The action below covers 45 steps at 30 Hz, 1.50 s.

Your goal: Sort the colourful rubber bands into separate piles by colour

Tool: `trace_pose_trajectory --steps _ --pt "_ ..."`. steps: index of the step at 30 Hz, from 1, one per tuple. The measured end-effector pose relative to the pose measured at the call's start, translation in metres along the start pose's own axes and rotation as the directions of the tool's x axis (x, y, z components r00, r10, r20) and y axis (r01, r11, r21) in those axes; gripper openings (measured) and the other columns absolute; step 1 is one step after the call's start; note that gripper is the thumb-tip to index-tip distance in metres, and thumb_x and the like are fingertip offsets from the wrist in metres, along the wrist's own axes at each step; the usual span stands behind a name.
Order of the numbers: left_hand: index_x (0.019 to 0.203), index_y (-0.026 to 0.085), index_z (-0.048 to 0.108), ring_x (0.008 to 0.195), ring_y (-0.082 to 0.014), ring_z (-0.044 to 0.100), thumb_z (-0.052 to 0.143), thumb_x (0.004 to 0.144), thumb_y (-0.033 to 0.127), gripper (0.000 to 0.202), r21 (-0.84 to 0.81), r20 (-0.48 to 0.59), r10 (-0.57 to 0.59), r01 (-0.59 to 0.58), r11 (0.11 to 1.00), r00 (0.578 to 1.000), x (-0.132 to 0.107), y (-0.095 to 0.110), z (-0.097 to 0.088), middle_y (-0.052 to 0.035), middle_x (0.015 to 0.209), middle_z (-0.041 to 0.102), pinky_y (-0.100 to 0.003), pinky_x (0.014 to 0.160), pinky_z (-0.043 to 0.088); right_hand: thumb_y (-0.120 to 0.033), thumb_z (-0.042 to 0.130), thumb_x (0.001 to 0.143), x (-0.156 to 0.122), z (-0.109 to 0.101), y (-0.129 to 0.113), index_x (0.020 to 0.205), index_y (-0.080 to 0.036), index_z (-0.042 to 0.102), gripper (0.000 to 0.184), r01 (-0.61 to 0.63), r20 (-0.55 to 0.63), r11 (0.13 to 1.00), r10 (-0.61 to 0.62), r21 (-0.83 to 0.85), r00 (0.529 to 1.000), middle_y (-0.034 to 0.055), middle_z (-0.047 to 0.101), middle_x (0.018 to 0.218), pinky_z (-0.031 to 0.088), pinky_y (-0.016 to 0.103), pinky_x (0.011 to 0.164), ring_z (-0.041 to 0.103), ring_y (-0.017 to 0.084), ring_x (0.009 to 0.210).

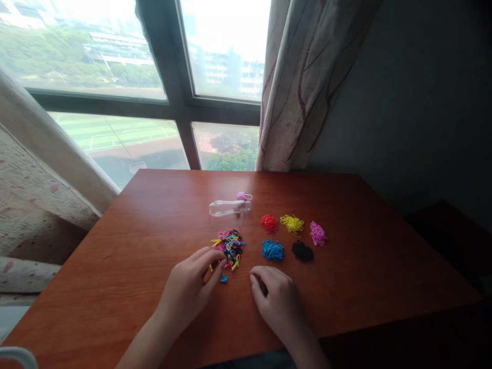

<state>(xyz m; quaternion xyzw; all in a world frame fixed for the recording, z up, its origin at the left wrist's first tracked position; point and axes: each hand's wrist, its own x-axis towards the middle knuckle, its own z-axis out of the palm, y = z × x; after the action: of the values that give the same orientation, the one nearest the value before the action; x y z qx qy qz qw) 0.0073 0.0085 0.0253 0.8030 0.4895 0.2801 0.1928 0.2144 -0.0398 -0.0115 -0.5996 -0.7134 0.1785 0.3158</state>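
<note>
My left hand (196, 279) reaches over the near-left side of a mixed pile of small colourful rubber bands (232, 246). Its thumb and forefinger come together in a pinch; whatever lies between the tips is too small to make out. A few blue rubber bands (224, 278) lie just below those fingertips. My right hand (275, 292) rests on the table with curled fingers, thumb against forefinger, and I cannot see what it holds, if anything. Beyond it are single-colour heaps: blue bands (272, 250), black bands (303, 251), red bands (268, 223), yellow bands (292, 224) and pink bands (318, 233).
A clear plastic bottle (229, 207) lies on its side behind the mixed pile, with a pink cap with a loop (243, 196) beside it. The brown wooden table (365, 271) stands against a window (223, 61) with curtains (295, 87). A white curved object (17, 353) shows at lower left.
</note>
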Motion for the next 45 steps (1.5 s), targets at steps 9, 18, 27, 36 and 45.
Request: trace_pose_trajectory --steps 9,18,27,36,45 --pt "0.094 0.024 0.064 0.07 -0.0136 0.064 0.049 0.095 0.028 0.015 0.084 0.014 -0.014 0.013 0.996 1.0 -0.037 -0.017 0.009 0.0008 0.081 0.066 -0.022 0.063 0.046 -0.014 0.05 0.09 0.001 0.001 -0.004 0.085 -0.023 0.063 0.016 -0.003 0.005 0.998 0.004 -0.066 1.0 -0.0012 0.067 0.076 0.036 0.025 0.064 0.062 0.015 0.069" --pt "0.094 0.025 0.064 0.076 -0.0153 0.066 0.047 0.096 0.028 0.018 0.134 0.054 -0.053 0.045 0.99 0.997 -0.036 -0.013 0.01 0.0 0.086 0.067 -0.023 0.067 0.047 -0.017 0.055 0.089 0.012 0.01 -0.016 0.087 -0.023 0.062 0.009 -0.034 -0.01 0.986 0.033 -0.163 0.999 -0.0015 0.067 0.073 0.032 0.025 0.059 0.061 0.014 0.064" --pt "0.094 0.025 0.064 0.076 -0.0152 0.065 0.046 0.096 0.028 0.019 0.112 0.077 -0.072 0.063 0.992 0.994 -0.035 -0.012 0.009 -0.0005 0.086 0.067 -0.023 0.069 0.047 -0.019 0.061 0.088 0.021 0.019 -0.021 0.089 -0.023 0.063 0.005 -0.056 -0.013 0.984 0.055 -0.168 0.998 -0.0016 0.067 0.073 0.031 0.024 0.06 0.061 0.015 0.065" --pt "0.095 0.025 0.063 0.079 -0.0159 0.066 0.045 0.097 0.028 0.019 0.103 0.094 -0.099 0.089 0.991 0.991 -0.035 -0.012 0.008 -0.0002 0.088 0.067 -0.025 0.07 0.047 -0.014 0.054 0.088 0.02 0.021 -0.018 0.082 -0.022 0.062 0.012 -0.054 -0.041 0.986 0.048 -0.158 0.998 -0.0012 0.066 0.073 0.032 0.024 0.061 0.06 0.014 0.064" --pt "0.096 0.025 0.065 0.079 -0.0163 0.066 0.046 0.096 0.028 0.018 0.1 0.087 -0.093 0.084 0.991 0.992 -0.035 -0.013 0.009 -0.0003 0.088 0.067 -0.024 0.07 0.047 -0.017 0.055 0.087 0.022 0.02 -0.02 0.083 -0.023 0.062 0.01 -0.069 -0.056 0.987 0.062 -0.143 0.997 -0.002 0.065 0.07 0.032 0.024 0.059 0.059 0.014 0.063"
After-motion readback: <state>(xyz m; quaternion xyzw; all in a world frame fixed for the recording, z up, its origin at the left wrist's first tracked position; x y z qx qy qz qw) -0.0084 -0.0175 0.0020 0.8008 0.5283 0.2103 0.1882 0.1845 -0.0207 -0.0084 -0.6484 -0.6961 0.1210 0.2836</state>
